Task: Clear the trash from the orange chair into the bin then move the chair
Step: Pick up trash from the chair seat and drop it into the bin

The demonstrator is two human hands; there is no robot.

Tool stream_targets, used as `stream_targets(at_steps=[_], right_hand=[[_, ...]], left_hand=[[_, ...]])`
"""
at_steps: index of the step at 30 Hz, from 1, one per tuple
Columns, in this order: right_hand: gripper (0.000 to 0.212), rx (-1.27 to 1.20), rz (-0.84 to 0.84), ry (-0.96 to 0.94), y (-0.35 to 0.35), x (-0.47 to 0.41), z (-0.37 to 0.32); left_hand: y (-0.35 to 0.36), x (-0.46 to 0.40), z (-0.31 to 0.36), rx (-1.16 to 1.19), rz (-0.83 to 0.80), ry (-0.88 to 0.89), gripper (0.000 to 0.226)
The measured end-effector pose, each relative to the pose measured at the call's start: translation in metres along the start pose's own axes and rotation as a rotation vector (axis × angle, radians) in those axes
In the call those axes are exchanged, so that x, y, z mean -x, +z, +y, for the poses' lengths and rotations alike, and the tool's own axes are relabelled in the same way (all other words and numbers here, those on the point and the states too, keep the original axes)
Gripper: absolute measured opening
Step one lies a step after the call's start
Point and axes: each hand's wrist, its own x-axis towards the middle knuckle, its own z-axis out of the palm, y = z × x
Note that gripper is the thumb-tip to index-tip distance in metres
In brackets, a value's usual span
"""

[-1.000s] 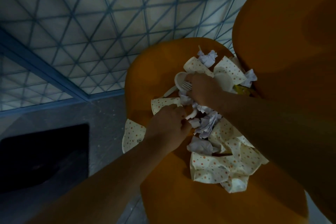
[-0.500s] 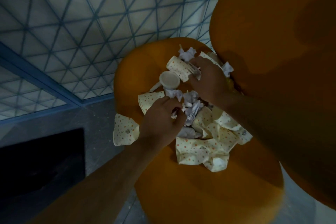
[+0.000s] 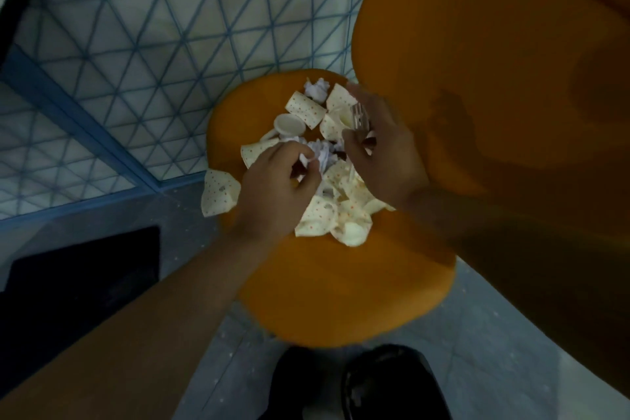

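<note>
Both grips pinch: left hand (image 3: 276, 187) crumpled paper (image 3: 322, 157), right hand (image 3: 385, 160) a clear plastic piece (image 3: 359, 118).

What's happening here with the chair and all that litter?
A person stands over an orange chair whose seat is heaped with spotted cups and crumpled paper. The left hand pinches a bit of the paper in the middle of the heap. The right hand holds what looks like a plastic fork just above it. One cup hangs over the seat's left edge. The dark bin sits on the floor to the left, and the heap is not yet cleared.
</note>
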Motion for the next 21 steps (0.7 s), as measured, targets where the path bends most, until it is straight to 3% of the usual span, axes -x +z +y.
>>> stream_targets(at_steps=[4, 9, 16, 19, 21], right_hand=[[0.043, 0.05, -0.077, 0.046, -0.049, 0.085, -0.021], [0.041, 0.05, -0.167, 0.137, -0.079, 0.201, -0.018], [0.042, 0.04, -0.376, 0.458, -0.05, 0.349, 0.02], [0.05, 0.142, -0.563, 0.612, -0.031, 0.395, 0.038], [0.05, 0.202, -0.581, 0.697, -0.029, 0.41, 0.045]], left_hand=[[-0.001, 0.053, 0.054, 0.046, 0.043, 0.011, 0.023], [0.021, 0.125, 0.101, 0.083, -0.114, 0.038, 0.035], [0.063, 0.202, 0.109, 0.036, -0.254, 0.145, 0.03], [0.079, 0.23, 0.101, 0.022, -0.296, 0.143, 0.036], [0.087, 0.245, 0.094, 0.02, -0.344, 0.13, 0.038]])
